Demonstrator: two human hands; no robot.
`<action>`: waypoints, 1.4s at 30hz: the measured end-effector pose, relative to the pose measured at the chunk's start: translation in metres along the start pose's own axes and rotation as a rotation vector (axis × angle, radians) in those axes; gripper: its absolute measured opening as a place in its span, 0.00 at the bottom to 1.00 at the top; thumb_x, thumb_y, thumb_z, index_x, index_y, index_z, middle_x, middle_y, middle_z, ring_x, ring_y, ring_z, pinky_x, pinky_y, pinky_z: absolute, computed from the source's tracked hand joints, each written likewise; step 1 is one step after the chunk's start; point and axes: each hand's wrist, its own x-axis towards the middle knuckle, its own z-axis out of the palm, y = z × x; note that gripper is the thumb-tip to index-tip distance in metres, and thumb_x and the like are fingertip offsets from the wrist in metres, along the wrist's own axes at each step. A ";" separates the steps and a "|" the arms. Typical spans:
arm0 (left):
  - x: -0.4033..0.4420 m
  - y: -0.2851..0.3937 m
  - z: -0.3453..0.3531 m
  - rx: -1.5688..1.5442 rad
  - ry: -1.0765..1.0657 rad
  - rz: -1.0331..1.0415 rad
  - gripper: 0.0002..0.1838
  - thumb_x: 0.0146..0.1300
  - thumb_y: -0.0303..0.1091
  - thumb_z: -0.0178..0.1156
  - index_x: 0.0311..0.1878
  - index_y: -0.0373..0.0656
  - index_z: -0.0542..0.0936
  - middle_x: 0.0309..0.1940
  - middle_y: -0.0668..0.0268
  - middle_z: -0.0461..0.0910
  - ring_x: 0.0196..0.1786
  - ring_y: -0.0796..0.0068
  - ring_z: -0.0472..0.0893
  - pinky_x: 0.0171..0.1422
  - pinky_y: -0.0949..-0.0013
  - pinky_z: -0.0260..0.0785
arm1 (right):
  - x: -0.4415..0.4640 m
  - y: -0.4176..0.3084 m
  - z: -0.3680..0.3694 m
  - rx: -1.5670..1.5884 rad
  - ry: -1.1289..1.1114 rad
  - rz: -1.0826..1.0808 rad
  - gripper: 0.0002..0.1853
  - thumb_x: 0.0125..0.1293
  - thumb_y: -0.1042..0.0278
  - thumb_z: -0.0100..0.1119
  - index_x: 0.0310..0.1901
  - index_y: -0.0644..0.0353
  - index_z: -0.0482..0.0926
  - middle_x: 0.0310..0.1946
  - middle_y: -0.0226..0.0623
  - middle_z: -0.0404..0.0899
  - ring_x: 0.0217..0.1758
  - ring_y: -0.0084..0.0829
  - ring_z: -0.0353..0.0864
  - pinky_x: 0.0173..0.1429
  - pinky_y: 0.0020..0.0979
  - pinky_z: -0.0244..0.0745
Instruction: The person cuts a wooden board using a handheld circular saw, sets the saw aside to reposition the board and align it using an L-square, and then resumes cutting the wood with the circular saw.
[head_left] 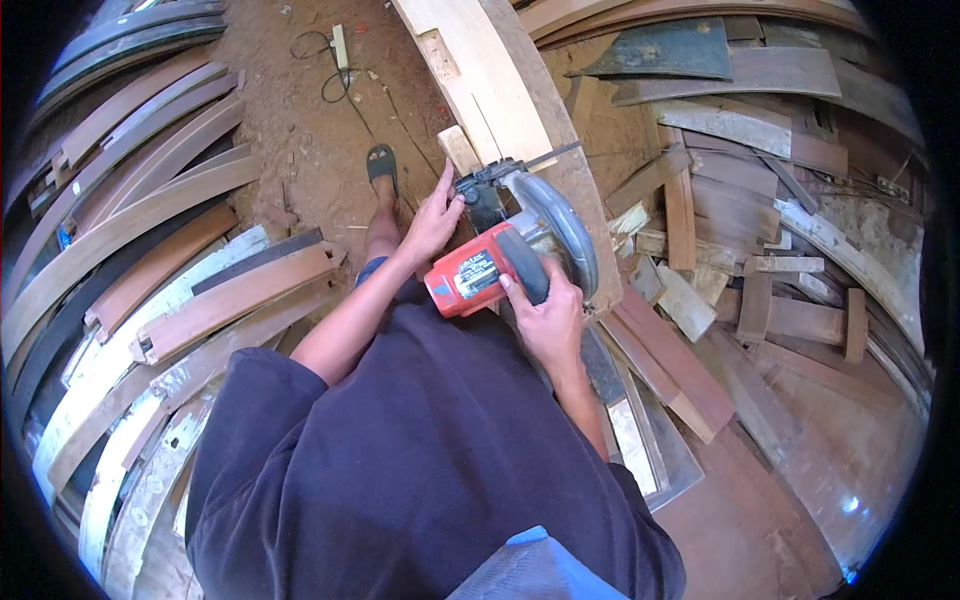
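Note:
My right hand (pixel 550 312) is wrapped round the rear handle of a red circular saw (pixel 468 272), whose grey blade guard (pixel 562 225) faces right. The saw rests on a pale wooden board (pixel 490 80) that lies on a wooden bench (pixel 590 190). My left hand (pixel 436 215) is at the front left of the saw, beside its base and a small wood block (pixel 459 149). Its fingers point forward, close together; what they grip, if anything, is hidden.
Curved wooden pieces (pixel 170 210) are stacked on the left. Wood offcuts (pixel 760 220) lie in a heap on the right. A power strip (pixel 340 47) with a cable lies on the dirt floor, ahead of my sandalled foot (pixel 382 168).

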 end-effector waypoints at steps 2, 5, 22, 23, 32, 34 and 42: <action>0.004 0.006 -0.005 -0.006 -0.044 -0.008 0.41 0.81 0.35 0.51 0.90 0.45 0.46 0.53 0.56 0.81 0.54 0.68 0.80 0.66 0.64 0.72 | 0.002 -0.007 0.002 0.010 0.006 -0.010 0.25 0.68 0.58 0.75 0.60 0.66 0.82 0.48 0.59 0.89 0.53 0.57 0.91 0.57 0.50 0.84; 0.013 0.012 -0.015 0.047 -0.010 0.052 0.42 0.80 0.36 0.52 0.90 0.48 0.44 0.41 0.53 0.81 0.40 0.61 0.84 0.51 0.57 0.79 | 0.009 -0.014 0.006 -0.042 -0.004 0.005 0.24 0.68 0.60 0.75 0.59 0.67 0.82 0.47 0.59 0.89 0.52 0.58 0.90 0.56 0.50 0.84; 0.043 0.002 -0.040 0.052 0.006 0.058 0.39 0.81 0.35 0.48 0.89 0.41 0.46 0.75 0.37 0.72 0.75 0.48 0.77 0.80 0.59 0.64 | 0.047 -0.047 0.010 -0.007 -0.106 0.034 0.19 0.67 0.63 0.74 0.53 0.66 0.83 0.42 0.59 0.89 0.48 0.59 0.90 0.51 0.50 0.83; 0.044 0.003 -0.041 0.064 0.022 0.085 0.39 0.81 0.35 0.48 0.89 0.41 0.46 0.76 0.37 0.71 0.76 0.48 0.76 0.80 0.60 0.64 | 0.049 -0.049 0.011 0.006 -0.081 -0.003 0.19 0.67 0.63 0.74 0.54 0.66 0.84 0.41 0.59 0.89 0.47 0.59 0.90 0.51 0.51 0.83; 0.069 0.008 -0.069 0.162 0.053 0.130 0.39 0.82 0.35 0.48 0.90 0.44 0.46 0.75 0.40 0.73 0.75 0.52 0.76 0.80 0.60 0.64 | 0.076 -0.079 0.015 -0.001 -0.074 -0.028 0.20 0.67 0.63 0.74 0.56 0.64 0.84 0.38 0.59 0.88 0.44 0.59 0.90 0.49 0.51 0.83; 0.072 0.023 -0.077 0.208 0.085 0.178 0.39 0.82 0.35 0.48 0.90 0.44 0.46 0.71 0.42 0.78 0.70 0.54 0.80 0.77 0.61 0.68 | 0.082 -0.085 0.018 -0.032 -0.085 -0.019 0.20 0.67 0.63 0.74 0.56 0.64 0.83 0.38 0.59 0.88 0.44 0.59 0.90 0.49 0.51 0.83; 0.097 0.043 -0.114 0.098 0.036 0.067 0.38 0.81 0.34 0.47 0.90 0.43 0.47 0.68 0.47 0.78 0.64 0.60 0.80 0.73 0.63 0.69 | 0.117 -0.107 0.036 0.020 -0.090 -0.061 0.19 0.67 0.64 0.73 0.55 0.65 0.82 0.39 0.58 0.89 0.44 0.59 0.90 0.50 0.52 0.84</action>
